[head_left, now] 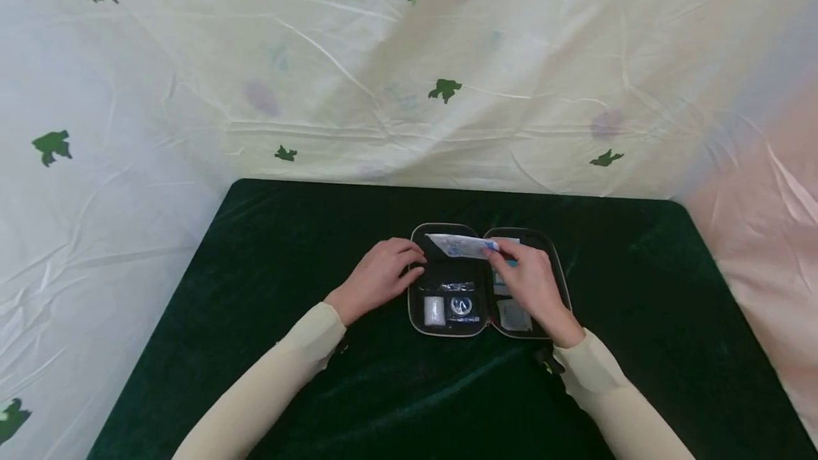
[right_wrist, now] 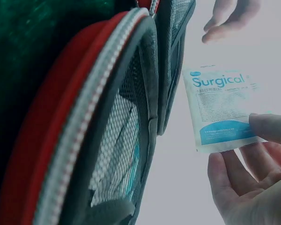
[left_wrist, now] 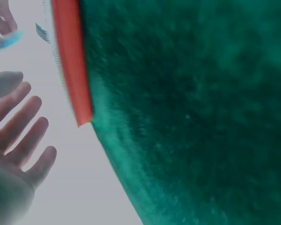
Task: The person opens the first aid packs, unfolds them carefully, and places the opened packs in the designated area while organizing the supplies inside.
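My right hand (head_left: 535, 282) pinches one end of a flat white packet (head_left: 455, 245) between thumb and fingers. In the right wrist view the packet (right_wrist: 222, 108) reads "Surgical" and has a blue band. It is held above an open zippered case (head_left: 441, 273), dark inside and red outside. My left hand (head_left: 381, 272) is at the case's left rim; its fingers are spread and hold nothing in the left wrist view. Whether it touches the rim cannot be told.
The case's left half holds a white roll (head_left: 434, 311) and a round clear-wrapped item (head_left: 461, 306). Flat packets (head_left: 513, 315) lie in the right half, which has a mesh pocket (right_wrist: 114, 154). A dark green cloth (head_left: 287, 233) covers the table; patterned curtains (head_left: 358, 77) surround it.
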Demonstrator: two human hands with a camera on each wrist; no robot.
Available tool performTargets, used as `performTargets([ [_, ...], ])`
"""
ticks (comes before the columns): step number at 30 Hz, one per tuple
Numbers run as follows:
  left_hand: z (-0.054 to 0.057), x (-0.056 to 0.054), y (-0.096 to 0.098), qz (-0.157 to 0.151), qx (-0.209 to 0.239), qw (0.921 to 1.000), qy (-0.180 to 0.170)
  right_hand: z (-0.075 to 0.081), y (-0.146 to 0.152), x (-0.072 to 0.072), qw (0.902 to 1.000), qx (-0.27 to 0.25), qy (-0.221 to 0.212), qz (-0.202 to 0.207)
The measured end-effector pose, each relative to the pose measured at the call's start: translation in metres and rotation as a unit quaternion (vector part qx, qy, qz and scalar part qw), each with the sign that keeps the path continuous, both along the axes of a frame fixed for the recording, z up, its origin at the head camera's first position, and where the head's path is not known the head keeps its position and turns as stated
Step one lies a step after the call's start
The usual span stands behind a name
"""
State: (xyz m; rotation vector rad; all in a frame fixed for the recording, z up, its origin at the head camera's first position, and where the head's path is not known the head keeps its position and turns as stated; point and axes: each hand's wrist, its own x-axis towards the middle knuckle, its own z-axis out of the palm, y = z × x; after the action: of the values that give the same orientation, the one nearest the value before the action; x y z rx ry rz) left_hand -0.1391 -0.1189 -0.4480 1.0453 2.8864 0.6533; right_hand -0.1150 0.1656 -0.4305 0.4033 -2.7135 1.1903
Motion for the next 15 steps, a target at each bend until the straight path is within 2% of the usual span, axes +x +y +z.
performTargets([
  [5, -0.009, -0.017, 0.009, 0.009, -0.031, 0.9991, 0.027, 0.0, 0.005, 0.002, 0.9999, 0.009, 0.002, -0.011],
  [15, -0.015, -0.03, 0.02, 0.002, -0.081, 0.9953, 0.053, 0.002, 0.009, 0.007, 0.9998, 0.018, 0.003, -0.012],
])
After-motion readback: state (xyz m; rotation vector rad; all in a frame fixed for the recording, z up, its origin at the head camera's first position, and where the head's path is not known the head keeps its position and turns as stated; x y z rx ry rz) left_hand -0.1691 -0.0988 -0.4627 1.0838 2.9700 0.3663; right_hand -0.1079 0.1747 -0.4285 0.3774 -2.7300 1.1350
